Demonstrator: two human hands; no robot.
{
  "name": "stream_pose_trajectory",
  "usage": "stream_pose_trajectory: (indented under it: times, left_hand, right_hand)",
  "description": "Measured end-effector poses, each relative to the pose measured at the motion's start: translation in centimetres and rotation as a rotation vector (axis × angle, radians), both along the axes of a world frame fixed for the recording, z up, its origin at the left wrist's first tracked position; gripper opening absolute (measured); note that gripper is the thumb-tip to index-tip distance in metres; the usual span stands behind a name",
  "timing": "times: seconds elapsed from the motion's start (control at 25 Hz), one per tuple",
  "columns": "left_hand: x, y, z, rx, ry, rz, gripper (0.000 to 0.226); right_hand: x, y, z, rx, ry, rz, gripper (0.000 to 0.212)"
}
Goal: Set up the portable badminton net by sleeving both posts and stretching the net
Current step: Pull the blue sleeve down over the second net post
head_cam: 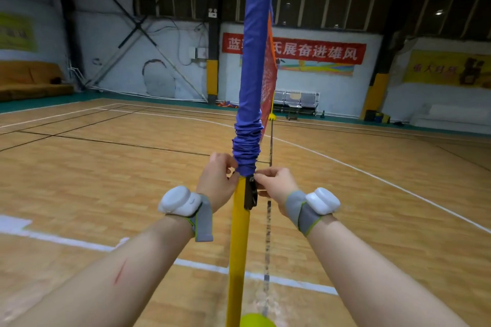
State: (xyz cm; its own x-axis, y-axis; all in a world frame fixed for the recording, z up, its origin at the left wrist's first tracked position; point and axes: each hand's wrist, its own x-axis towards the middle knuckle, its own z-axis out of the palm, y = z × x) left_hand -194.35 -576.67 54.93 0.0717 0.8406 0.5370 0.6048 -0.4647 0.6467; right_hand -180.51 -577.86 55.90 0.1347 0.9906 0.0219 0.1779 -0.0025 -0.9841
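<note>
The blue sleeve [249, 119], bunched at its lower end, covers the upright yellow post [238, 236] at centre. The left hand [216, 180] and right hand [276, 184] each pinch its hem, just above a black clamp [251, 195]. The orange net [269, 77] stretches away behind. A red wall banner [318, 51] partly reads "展奋进雄风".

Reaches forward with the left forearm [106, 273] and the right forearm [385, 273], both bare and drawing in toward the middle. Holds the left hand [216, 180] and the right hand [276, 184] level and close together. Curls the left fingers [224, 160] onto the bottom edge of the sleeve [247, 164] from the left. Pinches the same edge from the right with the right thumb and forefinger, other fingers tucked beneath. Wears a grey strap [203, 218] with a white block [178, 199] on each wrist. Shows a thin red scratch [121, 272] on the left forearm.
</note>
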Motion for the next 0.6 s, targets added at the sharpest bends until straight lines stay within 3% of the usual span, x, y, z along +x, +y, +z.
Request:
stream_pose_trajectory:
  times: [0.16,0.28,0.6]
  left_hand:
    - [0.3,0.3,-0.1,-0.061,0.154,-0.006,0.013]
    - [0.6,0.9,0.1,-0.091,0.201,-0.003,0.017]
    - [0.2,2.2,0.6,-0.05,0.271,-0.013,0.019]
  right_hand:
    - [-0.6,0.6,0.6,-0.086,0.073,-0.049,0.007]
    - [-0.9,1.2,0.8,-0.162,0.092,-0.119,0.029]
    - [-1.3,2.0,0.9,-0.313,0.221,-0.117,0.026]
